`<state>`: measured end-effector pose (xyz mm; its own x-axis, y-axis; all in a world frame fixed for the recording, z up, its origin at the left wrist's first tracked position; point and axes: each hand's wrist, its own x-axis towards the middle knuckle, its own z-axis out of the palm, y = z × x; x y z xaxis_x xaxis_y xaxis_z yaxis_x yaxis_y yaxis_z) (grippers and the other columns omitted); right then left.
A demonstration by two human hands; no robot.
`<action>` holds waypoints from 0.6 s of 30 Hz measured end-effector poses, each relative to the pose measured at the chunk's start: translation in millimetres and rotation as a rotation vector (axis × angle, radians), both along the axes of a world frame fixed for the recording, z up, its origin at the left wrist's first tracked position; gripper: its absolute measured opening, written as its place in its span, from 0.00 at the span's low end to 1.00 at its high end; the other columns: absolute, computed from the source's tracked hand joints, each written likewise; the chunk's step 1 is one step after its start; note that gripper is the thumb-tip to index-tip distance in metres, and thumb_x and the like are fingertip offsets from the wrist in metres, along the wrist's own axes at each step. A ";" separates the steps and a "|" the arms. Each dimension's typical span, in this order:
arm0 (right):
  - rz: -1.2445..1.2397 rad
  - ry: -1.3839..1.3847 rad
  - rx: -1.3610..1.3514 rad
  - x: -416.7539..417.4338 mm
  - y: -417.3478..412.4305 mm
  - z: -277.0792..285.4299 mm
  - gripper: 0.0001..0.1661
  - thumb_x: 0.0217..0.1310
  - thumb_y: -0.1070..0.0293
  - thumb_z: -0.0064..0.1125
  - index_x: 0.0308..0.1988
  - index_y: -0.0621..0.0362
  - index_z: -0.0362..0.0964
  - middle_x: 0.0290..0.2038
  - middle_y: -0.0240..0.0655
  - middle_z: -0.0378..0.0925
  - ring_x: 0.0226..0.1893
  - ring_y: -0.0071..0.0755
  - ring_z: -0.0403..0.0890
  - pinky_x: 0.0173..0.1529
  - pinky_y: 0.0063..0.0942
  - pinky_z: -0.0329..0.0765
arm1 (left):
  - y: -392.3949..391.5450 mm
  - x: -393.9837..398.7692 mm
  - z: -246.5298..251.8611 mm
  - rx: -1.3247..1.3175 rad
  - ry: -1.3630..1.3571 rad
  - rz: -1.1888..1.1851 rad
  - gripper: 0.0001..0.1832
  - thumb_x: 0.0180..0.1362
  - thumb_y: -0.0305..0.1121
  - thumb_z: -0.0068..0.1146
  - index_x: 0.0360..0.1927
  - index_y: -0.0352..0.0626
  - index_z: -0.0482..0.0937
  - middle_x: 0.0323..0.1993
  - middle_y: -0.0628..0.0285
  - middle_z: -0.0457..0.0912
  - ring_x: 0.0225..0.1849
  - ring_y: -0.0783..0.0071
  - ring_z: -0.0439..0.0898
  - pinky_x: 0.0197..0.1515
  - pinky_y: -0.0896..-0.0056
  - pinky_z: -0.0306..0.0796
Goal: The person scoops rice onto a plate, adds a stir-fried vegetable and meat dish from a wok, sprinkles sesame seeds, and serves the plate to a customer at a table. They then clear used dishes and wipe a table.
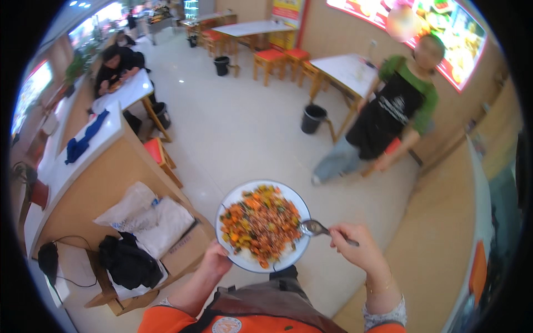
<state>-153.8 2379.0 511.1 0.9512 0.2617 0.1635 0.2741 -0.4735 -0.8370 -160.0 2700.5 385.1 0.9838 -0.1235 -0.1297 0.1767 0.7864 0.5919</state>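
My left hand grips the lower left rim of a white plate with a dark edge, held in front of my body above the floor. Diced vegetables and meat in a reddish sauce cover most of the plate, and a little white rice shows at the lower side. Pinched by its handle in my right hand is a metal spoon. The spoon's bowl lies over the plate's right rim, close to the food.
Ahead on the right, a person in a black apron stands near a white table and a black bin. To the left are a counter, a cardboard box and white bags. Another person sits at a table further off.
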 end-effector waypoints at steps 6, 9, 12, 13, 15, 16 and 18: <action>0.050 0.283 0.356 45.0 -2.5 -18.0 0.12 0.57 0.69 0.46 0.29 0.67 0.73 0.16 0.32 0.72 0.13 0.17 0.68 0.17 0.15 0.67 | 5.0 -5.2 -20.4 -0.017 -0.028 -0.024 0.39 0.21 0.25 0.46 0.49 0.32 0.65 0.47 0.50 0.71 0.48 0.54 0.70 0.53 0.55 0.64; 0.133 0.300 0.410 53.2 4.9 -30.5 0.13 0.57 0.69 0.46 0.30 0.68 0.72 0.16 0.33 0.72 0.13 0.17 0.68 0.17 0.14 0.67 | -1.5 -25.0 -6.8 -0.024 -0.084 0.075 0.37 0.23 0.25 0.45 0.48 0.31 0.66 0.46 0.50 0.72 0.46 0.53 0.71 0.53 0.54 0.64; 0.250 0.290 0.526 62.8 16.3 -60.0 0.13 0.57 0.68 0.46 0.31 0.67 0.73 0.18 0.34 0.73 0.14 0.17 0.69 0.17 0.15 0.67 | -9.4 -42.9 -19.8 -0.047 -0.086 0.217 0.35 0.24 0.24 0.45 0.47 0.30 0.66 0.45 0.50 0.73 0.47 0.55 0.72 0.52 0.56 0.65; 0.270 0.283 0.548 67.5 19.4 -66.4 0.13 0.57 0.68 0.46 0.32 0.67 0.73 0.18 0.34 0.73 0.15 0.17 0.69 0.17 0.15 0.67 | -14.4 -43.2 -22.8 -0.046 -0.104 0.245 0.35 0.24 0.24 0.45 0.47 0.30 0.66 0.45 0.50 0.73 0.47 0.55 0.72 0.52 0.56 0.64; 0.332 0.253 0.568 75.6 20.3 -80.1 0.12 0.58 0.67 0.46 0.34 0.66 0.72 0.19 0.32 0.72 0.14 0.17 0.67 0.17 0.15 0.66 | -26.4 -47.3 -22.8 -0.047 -0.135 0.291 0.35 0.24 0.25 0.45 0.47 0.30 0.66 0.44 0.50 0.73 0.46 0.55 0.72 0.52 0.56 0.64; 0.361 0.264 0.581 79.3 19.2 -87.7 0.12 0.58 0.67 0.46 0.35 0.66 0.71 0.19 0.32 0.71 0.14 0.17 0.67 0.18 0.15 0.65 | -33.6 -50.2 -24.2 -0.049 -0.152 0.315 0.36 0.23 0.25 0.45 0.48 0.31 0.65 0.45 0.51 0.73 0.47 0.55 0.71 0.52 0.57 0.64; 0.433 0.357 0.663 86.9 15.5 -106.0 0.15 0.58 0.67 0.47 0.43 0.65 0.65 0.21 0.30 0.70 0.15 0.17 0.65 0.18 0.15 0.63 | -42.1 -53.0 -33.3 -0.040 -0.156 0.339 0.38 0.21 0.26 0.46 0.49 0.32 0.65 0.48 0.51 0.71 0.49 0.54 0.70 0.54 0.57 0.62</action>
